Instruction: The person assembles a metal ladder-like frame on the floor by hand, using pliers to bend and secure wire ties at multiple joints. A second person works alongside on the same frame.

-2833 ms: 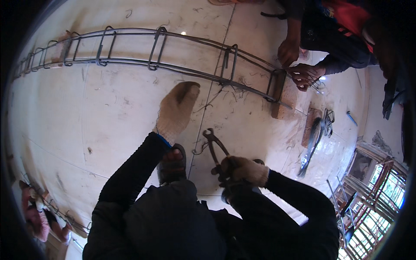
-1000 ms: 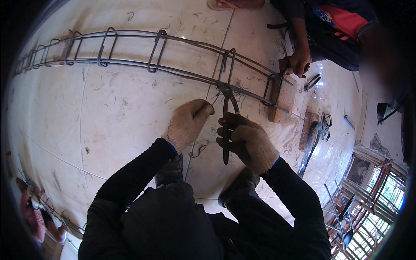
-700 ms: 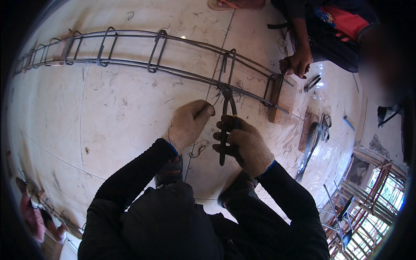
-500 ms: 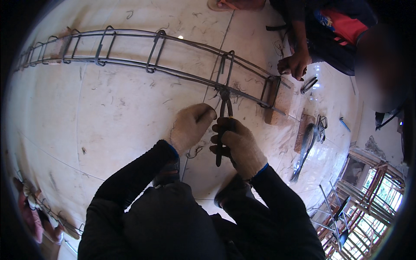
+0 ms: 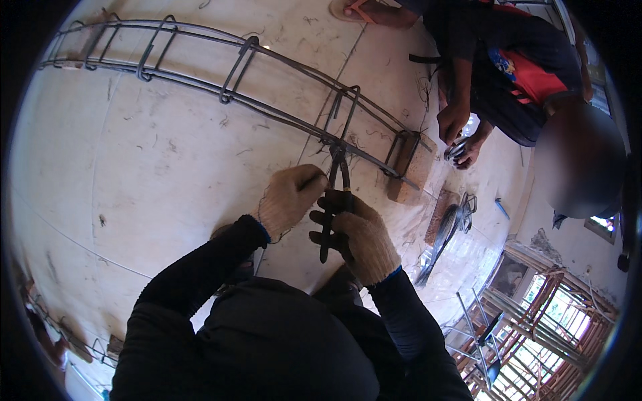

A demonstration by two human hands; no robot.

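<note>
A pair of dark pincers [image 5: 341, 172] is in my right hand [image 5: 366, 239], gloved in white with dark fingertips. Its fingers wrap around the handles. The jaws meet the near long bar of a steel rebar cage [image 5: 277, 117], beside one of its bent stirrups [image 5: 350, 115]. Just left of the pincers is my left hand [image 5: 291, 199], also gloved, with thumb and fingers pinched together. Whatever the pinch holds is too small to make out.
The cage's right end rests on a brick [image 5: 409, 175]. Another person's hands [image 5: 461, 137] hold a metal tool [image 5: 456, 150] beyond it. A wire bundle [image 5: 438, 244] lies by a second brick [image 5: 441, 215]. A blue stick [image 5: 501, 208] lies farther right.
The whole view has shifted, moving the cage up and left in the picture. The other person has picked up the tool from the floor. My pincers stay at the bar.
</note>
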